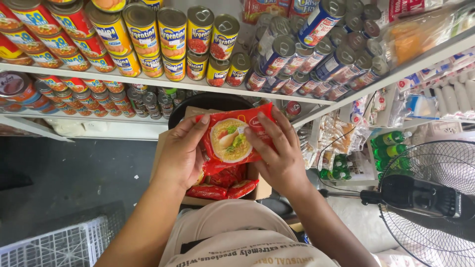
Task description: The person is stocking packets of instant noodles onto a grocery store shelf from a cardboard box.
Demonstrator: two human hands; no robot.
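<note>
Nearest, at six o'clock, a beige cotton shirt (237, 232) with dark print fills the bottom edge, and two bare forearms rise from it. The left hand (180, 155) and the right hand (279, 158) together hold one glossy red plastic noodle packet (232, 136), flat and crinkled, printed with a round bowl of pale noodles; the left fingers are curled over its nine o'clock edge with the thumb on top, and the right fingers (257, 136) are pressed on its three o'clock side, so both hands are closed on it. The packet sits at the centre of the view, just above an open brown cardboard box (260, 190) in which at least three more red packets (220, 190) lie loose. At seven o'clock stands one white plastic lattice crate (59, 244) on the dark concrete floor (74, 173). At four o'clock is one black wire-caged electric fan (430, 198). Farther off, from nine to one o'clock, white shelves (148, 81) carry dozens of cylindrical metal cans, too many to count: red ones (49, 24), yellow-and-blue ones (143, 34), and blue ones (316, 54) lying tilted. At three o'clock green bottles (391, 138) stand clustered.
</note>
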